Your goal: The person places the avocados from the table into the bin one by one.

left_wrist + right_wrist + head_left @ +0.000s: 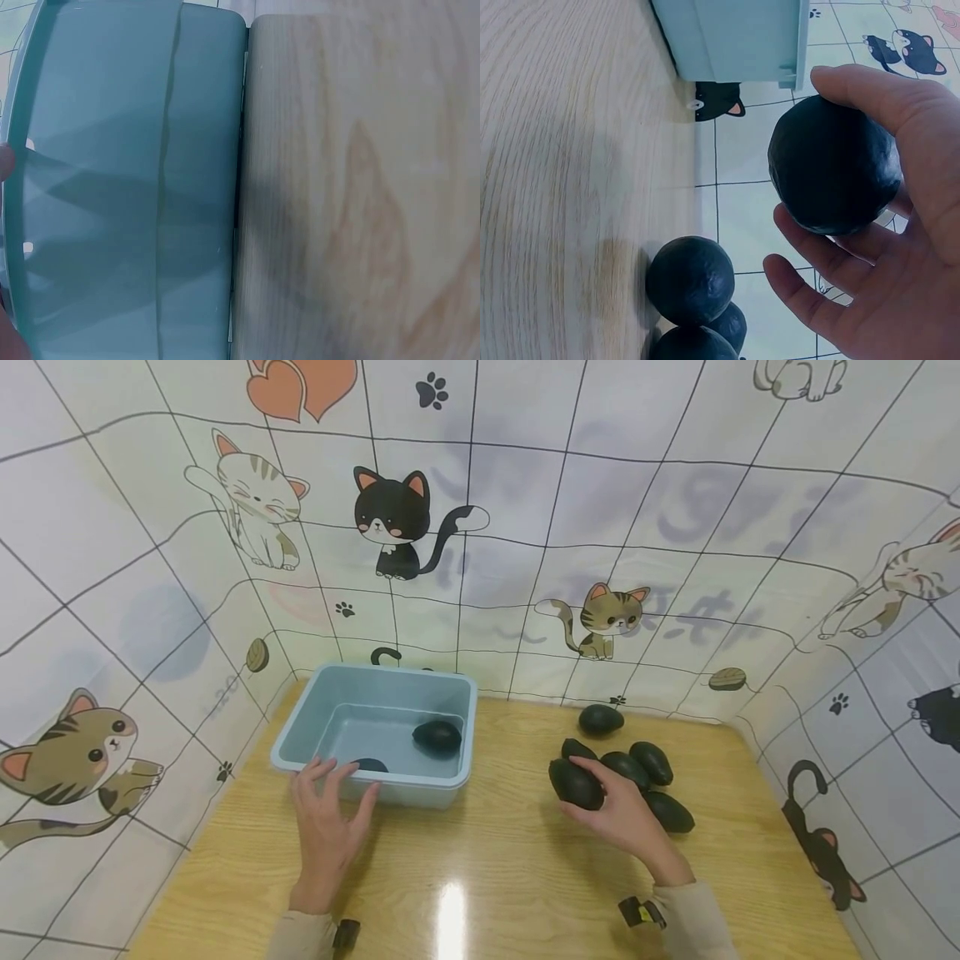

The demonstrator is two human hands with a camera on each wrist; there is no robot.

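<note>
My right hand (pixel 618 810) grips a dark avocado (pixel 832 165) between thumb and fingers, lifted above the table in the right wrist view. Close behind and beside it lies a group of several more dark avocados (pixel 670 812), with a single avocado (pixel 602 720) farther back near the wall. On the left stands a pale blue plastic bin (pixel 375 681). Spread, slightly bent fingers of my left hand (pixel 330 827) rest at its near rim. Inside the bin, one avocado (pixel 437 737) lies at the right; another avocado (pixel 371 766) is partly hidden behind the near wall.
A wooden table (pixel 480 860) carries everything. Behind it and along both sides hangs a white grid-patterned sheet (pixel 510 510) with cartoon cats. The bin's back edge stands close to that sheet.
</note>
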